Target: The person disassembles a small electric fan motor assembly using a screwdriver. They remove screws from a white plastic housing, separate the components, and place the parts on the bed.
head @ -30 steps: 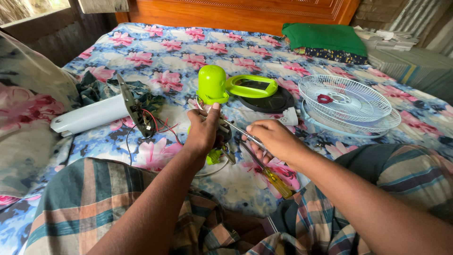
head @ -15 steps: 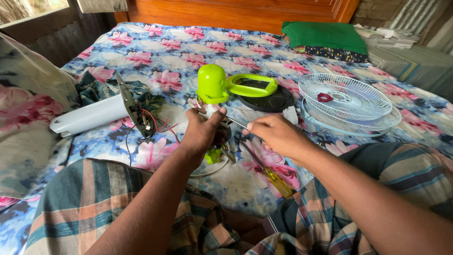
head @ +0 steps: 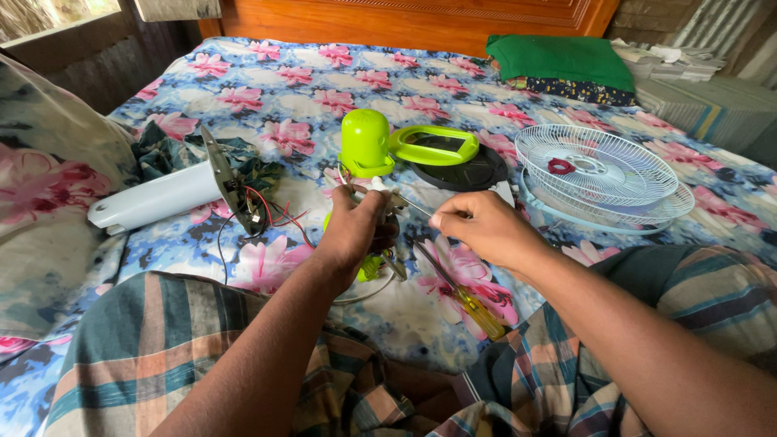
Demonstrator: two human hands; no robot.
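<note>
My left hand point(head: 354, 229) is closed around a small fan motor part point(head: 380, 236) with lime green bits below it, held just above the floral bedsheet point(head: 291, 97). My right hand point(head: 483, 227) grips a thin metal tool point(head: 411, 204), its tip pointing left into the motor part. A yellow-handled screwdriver point(head: 461, 293) lies on the sheet under my right wrist. Red and black wires point(head: 275, 217) run from the motor area to a pale blue fan stand point(head: 158, 196) lying at the left.
A lime green motor cover point(head: 365, 143) and a green-rimmed black panel point(head: 441, 150) lie behind my hands. White fan grilles point(head: 599, 174) are stacked at the right. A green cloth point(head: 558, 61) lies by the wooden headboard point(head: 405, 20). A pillow point(head: 40, 202) is at the left.
My right hand has risen and shifted right, drawing the thin tool to a flatter angle. My left hand has turned slightly around the motor part.
</note>
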